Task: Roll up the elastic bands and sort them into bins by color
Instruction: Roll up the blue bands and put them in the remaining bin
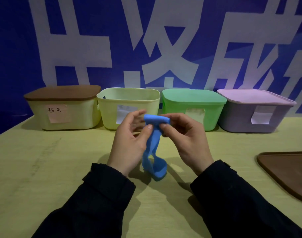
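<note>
Blue elastic band (pixel 154 152) hangs between both hands above the counter (pixel 43 160), its top wound into a short roll, its loose loop drooping to the surface. The left hand (pixel 129 140) pinches the strip just under the roll; the right hand (pixel 184 136) grips the roll's end. It looks soft, light and probably springy, so hold the roll itself firmly.

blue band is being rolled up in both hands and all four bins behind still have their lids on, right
Not quite. The head view shows both hands, left hand and right hand, rolling the blue band, but only three bins have lids on. The second bin from the left is open; a brown lid lies on the table.
</note>
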{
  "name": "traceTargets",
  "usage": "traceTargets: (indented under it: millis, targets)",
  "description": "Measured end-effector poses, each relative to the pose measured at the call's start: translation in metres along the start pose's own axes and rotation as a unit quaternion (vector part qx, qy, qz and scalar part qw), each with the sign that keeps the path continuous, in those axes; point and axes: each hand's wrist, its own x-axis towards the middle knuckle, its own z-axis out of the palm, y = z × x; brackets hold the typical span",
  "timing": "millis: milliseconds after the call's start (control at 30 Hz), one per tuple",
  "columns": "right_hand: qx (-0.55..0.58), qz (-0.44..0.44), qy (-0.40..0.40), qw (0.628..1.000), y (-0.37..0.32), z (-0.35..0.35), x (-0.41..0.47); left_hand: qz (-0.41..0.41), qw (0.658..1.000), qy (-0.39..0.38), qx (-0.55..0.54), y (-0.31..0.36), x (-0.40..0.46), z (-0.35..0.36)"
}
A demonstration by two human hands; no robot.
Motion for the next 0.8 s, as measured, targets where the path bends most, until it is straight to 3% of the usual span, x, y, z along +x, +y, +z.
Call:
traceTargets:
  millis: [67, 133, 233, 333, 433, 533, 700, 800]
  targets:
    - [-0.101, -0.086, 0.062, 0.989, 0.0, -0.004, 0.0, 0.021, 0.996, 0.059, 0.057, -0.001, 0.002, -0.002]
    - [-0.179, -0.176, 0.089, 0.964, 0.001, -0.008, 0.001, -0.011, 0.998, 0.032, -0.045, 0.003, 0.002, -0.002]
    - [-0.244, -0.227, 0.05, 0.941, 0.004, -0.001, -0.004, -0.121, 0.961, -0.072, -0.237, 0.012, -0.001, 0.001]
    - [-0.263, -0.231, -0.019, 0.937, 0.002, 0.005, -0.009, -0.107, 0.966, -0.068, -0.225, 0.007, 0.001, 0.001]
    - [-0.177, -0.185, -0.013, 0.967, -0.007, -0.001, -0.008, -0.092, 0.975, -0.053, -0.195, 0.001, 0.005, -0.006]
    - [-0.135, -0.118, 0.025, 0.983, -0.01, -0.005, -0.003, -0.071, 0.981, -0.087, -0.156, 0.002, 0.002, -0.005]
    - [-0.027, 0.071, -0.119, 0.99, -0.005, -0.01, 0.001, -0.027, 0.989, -0.113, -0.09, 0.008, -0.002, -0.001]
    - [-0.018, 0.09, -0.132, 0.987, -0.004, -0.008, -0.001, -0.006, 0.996, -0.08, -0.044, 0.005, -0.001, -0.002]
